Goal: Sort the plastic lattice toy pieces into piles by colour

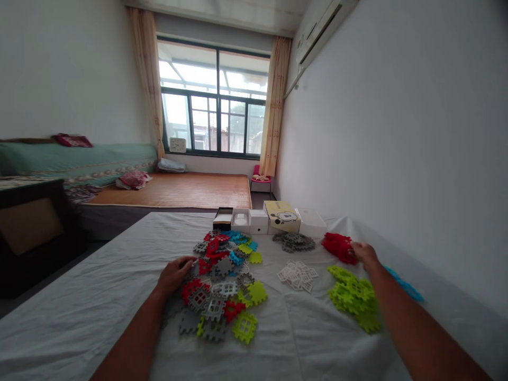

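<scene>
Presently the right hand (364, 254) is grasping red plastic lattice tiles (336, 245); the left hand (174, 274) is touching the mixed-colour tile pile (222, 288), its fingers' grip unclear.

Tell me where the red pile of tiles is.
In the head view the red pile lies far right on the sheet, at the right hand, beyond the green pile.

One head-worn camera looks forward and slightly down, close over the table (99, 296), toward the far window (216, 100).
</scene>
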The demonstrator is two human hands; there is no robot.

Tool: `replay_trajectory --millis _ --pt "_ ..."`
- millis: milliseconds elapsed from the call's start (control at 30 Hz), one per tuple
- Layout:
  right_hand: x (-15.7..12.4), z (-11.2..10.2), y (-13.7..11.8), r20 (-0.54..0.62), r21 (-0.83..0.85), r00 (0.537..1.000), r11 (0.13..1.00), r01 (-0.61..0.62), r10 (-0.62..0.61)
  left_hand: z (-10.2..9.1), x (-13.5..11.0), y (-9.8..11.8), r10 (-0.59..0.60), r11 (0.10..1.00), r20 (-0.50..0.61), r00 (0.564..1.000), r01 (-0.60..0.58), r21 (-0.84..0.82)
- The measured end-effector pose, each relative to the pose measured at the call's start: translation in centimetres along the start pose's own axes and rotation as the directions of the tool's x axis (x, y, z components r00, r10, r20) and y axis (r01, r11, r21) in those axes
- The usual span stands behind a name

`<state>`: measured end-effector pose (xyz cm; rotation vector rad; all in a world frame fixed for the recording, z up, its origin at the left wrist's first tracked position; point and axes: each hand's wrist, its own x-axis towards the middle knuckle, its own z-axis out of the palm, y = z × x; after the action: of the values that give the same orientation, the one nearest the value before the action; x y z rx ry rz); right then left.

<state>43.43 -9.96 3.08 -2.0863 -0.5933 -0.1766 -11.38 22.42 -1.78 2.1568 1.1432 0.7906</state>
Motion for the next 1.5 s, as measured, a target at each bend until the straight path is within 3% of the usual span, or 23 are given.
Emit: replay_trajectory --millis 133,200,233,267,333,433,500,567,733,833,900,967,1100,1233,1367,1500 --pt "-1.0 2.4 -3.7 0.034 -0.057 0.993 0.991 0.119 -0.117 0.1 -0.5 0.6 -0.001 1.0 -0.01 1.0 0.001 -0.02" --pt "-3.8 4.9 -6.5 0.146 -0.031 0.965 0.974 0.226 -0.219 0.2 -0.6 0.7 0.018 1.0 -0.015 1.0 -0.018 -0.006" --pt "-5.9 6.4 -8.2 0.236 0.008 0.927 0.955 0.298 -0.291 0.3 -0.7 0.7 0.004 1.0 -0.023 1.0 -0.004 -0.002" --pt "-8.5 7.9 -10.0 0.325 0.062 0.873 0.93 0.363 -0.363 0.3 -0.7 0.7 -0.003 1.0 -0.029 1.0 0.003 0.005" --pt "-14.3 10.5 -13.8 0.515 0.239 0.66 0.831 0.502 -0.547 0.5 -0.7 0.6 -0.009 1.0 -0.045 0.999 0.01 0.019" --pt "-22.7 13.6 -19.4 0.58 0.446 0.418 0.701 0.556 -0.7 0.7 -0.8 0.4 -0.001 1.0 -0.051 0.999 0.002 0.022" --pt "-26.6 15.3 -22.6 0.57 0.501 0.316 0.626 0.598 -0.758 0.8 -0.9 0.3 0.004 1.0 -0.048 0.999 -0.003 0.009" --pt "-29.1 17.0 -25.1 0.562 0.489 0.278 0.585 0.647 -0.779 0.8 -0.9 0.3 -0.002 1.0 -0.047 0.999 0.002 -0.004" --pt "-30.9 20.2 -27.7 0.613 0.41 0.278 0.599 0.688 -0.739 0.8 -0.9 0.1 -0.016 1.0 -0.043 0.999 0.015 -0.012" --pt "-30.1 20.7 -27.5 0.63 0.427 0.254 0.6 0.676 -0.734 0.9 -0.8 -0.1 0.0 1.0 -0.048 0.999 0.0 -0.005" --pt "-28.9 20.6 -27.1 0.63 0.431 0.266 0.613 0.662 -0.73 1.1 -0.7 -0.2 -0.002 1.0 -0.054 0.999 0.002 0.001" --pt "-27.6 20.1 -26.6 0.633 0.443 0.308 0.659 0.609 -0.71 1.1 -0.7 -0.2 -0.009 1.0 -0.061 0.998 0.01 0.007" --pt "-25.1 18.3 -25.5 0.614 0.489 0.457 0.764 0.42 -0.644 1.1 -0.7 -0.2 -0.022 1.0 -0.065 0.998 0.023 0.015" --pt "-22.9 15.0 -23.3 0.532 0.528 0.568 0.771 0.357 -0.628 0.9 -0.7 -0.1 -0.025 1.0 -0.061 0.998 0.026 0.004" --pt "-20.9 10.3 -18.7 0.519 0.463 0.637 0.814 0.351 -0.57 0.7 -0.5 0.1 0.002 0.999 -0.05 0.999 -0.003 -0.033" --pt "-18.7 5.4 -12.4 0.55 0.383 0.742 0.905 0.184 -0.384 0.4 -0.3 0.3 0.017 0.999 -0.026 1.0 -0.018 -0.035"
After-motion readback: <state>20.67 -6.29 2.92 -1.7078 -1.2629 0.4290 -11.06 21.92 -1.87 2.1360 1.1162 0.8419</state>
